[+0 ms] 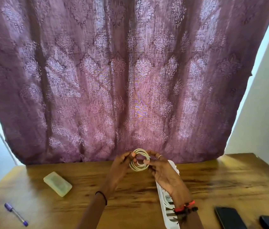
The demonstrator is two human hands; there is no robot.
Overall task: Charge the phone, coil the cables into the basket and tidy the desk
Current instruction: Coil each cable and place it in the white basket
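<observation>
Round coil of smooth white cable (138, 168) — pinched on either side by left hand (122, 164) and right hand (163, 174) — above grained wooden desk (130, 204).

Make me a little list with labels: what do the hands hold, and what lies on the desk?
Cable: white, coiled in a ring, held above the desk
Left hand: pinches the coil's left side
Right hand: holds the coil's right side
Basket: white, under the right arm
Phone: dark, flat on the desk, near right
Pen: purple, near left
Box: pale, left of the hands
Behind: purple curtain
</observation>
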